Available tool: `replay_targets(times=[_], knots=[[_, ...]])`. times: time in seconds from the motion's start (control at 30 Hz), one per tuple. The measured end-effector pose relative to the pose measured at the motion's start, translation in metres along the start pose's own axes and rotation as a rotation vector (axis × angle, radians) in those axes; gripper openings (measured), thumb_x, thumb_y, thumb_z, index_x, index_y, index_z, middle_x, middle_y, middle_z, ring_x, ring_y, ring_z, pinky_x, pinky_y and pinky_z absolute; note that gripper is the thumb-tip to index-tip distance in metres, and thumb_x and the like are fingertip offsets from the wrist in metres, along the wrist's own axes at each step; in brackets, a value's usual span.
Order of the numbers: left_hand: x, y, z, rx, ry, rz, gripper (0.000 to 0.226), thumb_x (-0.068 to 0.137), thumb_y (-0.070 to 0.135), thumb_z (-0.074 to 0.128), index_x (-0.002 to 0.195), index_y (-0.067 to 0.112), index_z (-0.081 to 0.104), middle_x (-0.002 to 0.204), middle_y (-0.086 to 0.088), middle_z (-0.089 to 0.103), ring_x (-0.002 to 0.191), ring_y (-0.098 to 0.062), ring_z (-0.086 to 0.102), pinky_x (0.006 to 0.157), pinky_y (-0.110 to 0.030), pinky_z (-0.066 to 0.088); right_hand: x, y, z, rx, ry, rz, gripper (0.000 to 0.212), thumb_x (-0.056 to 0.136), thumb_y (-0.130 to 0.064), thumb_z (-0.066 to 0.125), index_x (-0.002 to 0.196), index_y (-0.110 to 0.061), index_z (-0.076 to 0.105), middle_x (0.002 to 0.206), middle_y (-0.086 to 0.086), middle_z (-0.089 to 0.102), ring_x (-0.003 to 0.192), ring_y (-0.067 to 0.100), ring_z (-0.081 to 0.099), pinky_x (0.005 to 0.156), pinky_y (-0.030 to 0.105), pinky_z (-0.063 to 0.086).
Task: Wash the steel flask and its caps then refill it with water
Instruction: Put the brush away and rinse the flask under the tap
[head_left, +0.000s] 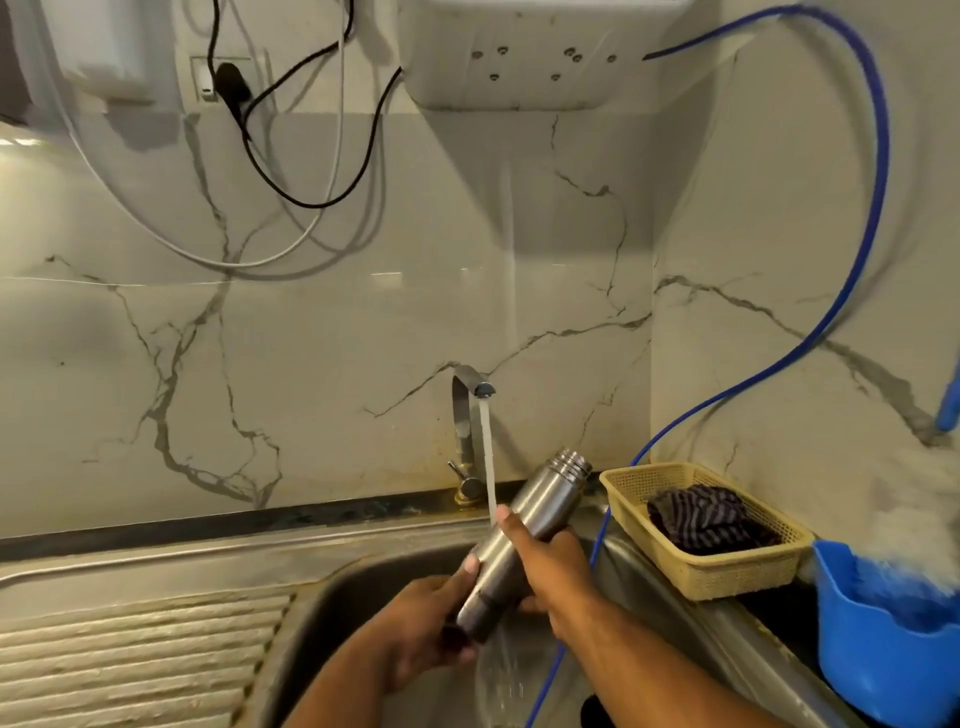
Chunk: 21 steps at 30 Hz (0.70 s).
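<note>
The steel flask (540, 506) is tilted over the sink (363, 577), its threaded open mouth pointing up and to the right. My left hand (426, 623) grips its lower end. My right hand (545, 561) wraps around its middle. A stream of water falls from the tap (470, 410) onto the flask's side near my right thumb and runs off below. No caps are visible.
A ribbed draining board (130, 660) lies left of the sink. A yellow basket (727, 566) with a striped cloth (711, 517) sits to the right, beside a blue container (883, 665). A blue hose (571, 649) drops into the sink. Cables hang on the marble wall.
</note>
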<state>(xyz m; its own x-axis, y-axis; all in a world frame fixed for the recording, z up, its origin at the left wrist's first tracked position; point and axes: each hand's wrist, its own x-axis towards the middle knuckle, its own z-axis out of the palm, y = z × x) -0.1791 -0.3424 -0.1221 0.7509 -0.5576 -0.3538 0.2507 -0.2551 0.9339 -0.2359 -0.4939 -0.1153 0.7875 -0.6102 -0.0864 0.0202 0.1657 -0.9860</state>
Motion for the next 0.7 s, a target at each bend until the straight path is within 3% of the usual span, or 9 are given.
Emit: replay_targets(times=[0.13, 0.3, 0.43, 0.5, 0.57, 0.63, 0.7], knots=[[0.010, 0.001, 0.001, -0.172, 0.032, 0.055, 0.052, 0.097, 0.056, 0.055, 0.117, 0.010, 0.067, 0.094, -0.018, 0.078, 0.085, -0.030, 0.070, 0.069, -0.037, 0.055, 0.003, 0.002, 0.006, -0.003, -0.062, -0.037, 0.082, 0.083, -0.044, 0.080, 0.148, -0.023, 0.036, 0.131, 0.009, 0.063, 0.095, 0.021, 0.067, 0.064, 0.032, 0.059], [0.023, -0.007, -0.007, -0.282, 0.090, 0.018, 0.065, 0.096, 0.064, 0.048, 0.119, 0.006, 0.068, 0.101, -0.024, 0.076, 0.085, -0.035, 0.069, 0.063, -0.036, 0.052, 0.016, 0.014, 0.005, -0.012, -0.195, -0.046, 0.075, 0.084, -0.038, 0.080, 0.147, -0.026, 0.041, 0.122, 0.000, 0.065, 0.102, 0.018, 0.070, 0.082, 0.043, 0.064], [0.026, -0.007, -0.008, -0.384, 0.158, 0.129, 0.065, 0.087, 0.061, 0.064, 0.123, 0.008, 0.065, 0.107, -0.024, 0.074, 0.095, -0.037, 0.070, 0.076, -0.043, 0.057, 0.019, 0.012, 0.010, 0.075, -0.211, -0.051, 0.068, 0.089, -0.034, 0.076, 0.147, -0.025, 0.043, 0.129, 0.005, 0.062, 0.104, 0.020, 0.068, 0.078, 0.041, 0.064], [0.025, -0.002, -0.009, -0.419, 0.259, 0.224, 0.087, 0.065, 0.067, 0.081, 0.130, 0.014, 0.060, 0.118, -0.022, 0.069, 0.104, -0.040, 0.069, 0.088, -0.052, 0.059, 0.019, 0.014, 0.014, 0.118, -0.233, -0.015, 0.063, 0.090, -0.037, 0.074, 0.145, -0.022, 0.046, 0.129, 0.009, 0.062, 0.107, 0.026, 0.069, 0.078, 0.042, 0.064], [0.017, 0.008, -0.007, -0.424, 0.409, 0.339, 0.102, 0.055, 0.070, 0.085, 0.137, 0.020, 0.052, 0.123, -0.018, 0.063, 0.104, -0.038, 0.067, 0.088, -0.055, 0.059, 0.016, 0.013, 0.017, 0.118, -0.250, -0.001, 0.063, 0.090, -0.042, 0.073, 0.143, -0.020, 0.047, 0.123, 0.011, 0.066, 0.104, 0.028, 0.071, 0.075, 0.041, 0.064], [0.007, 0.020, -0.005, -0.422, 0.552, 0.494, 0.096, 0.063, 0.062, 0.083, 0.142, 0.021, 0.048, 0.122, -0.011, 0.061, 0.103, -0.031, 0.065, 0.086, -0.045, 0.057, 0.015, 0.013, 0.018, 0.087, -0.221, -0.035, 0.078, 0.087, -0.050, 0.074, 0.151, -0.024, 0.038, 0.123, 0.010, 0.067, 0.100, 0.027, 0.072, 0.071, 0.039, 0.065], [-0.001, 0.031, -0.002, -0.351, 0.657, 0.618, 0.086, 0.070, 0.053, 0.083, 0.142, 0.023, 0.049, 0.120, -0.002, 0.059, 0.107, -0.024, 0.060, 0.089, -0.037, 0.051, 0.019, 0.013, 0.017, 0.093, -0.140, -0.021, 0.099, 0.086, -0.055, 0.073, 0.161, -0.034, 0.012, 0.140, 0.017, 0.057, 0.103, 0.031, 0.071, 0.071, 0.042, 0.065]])
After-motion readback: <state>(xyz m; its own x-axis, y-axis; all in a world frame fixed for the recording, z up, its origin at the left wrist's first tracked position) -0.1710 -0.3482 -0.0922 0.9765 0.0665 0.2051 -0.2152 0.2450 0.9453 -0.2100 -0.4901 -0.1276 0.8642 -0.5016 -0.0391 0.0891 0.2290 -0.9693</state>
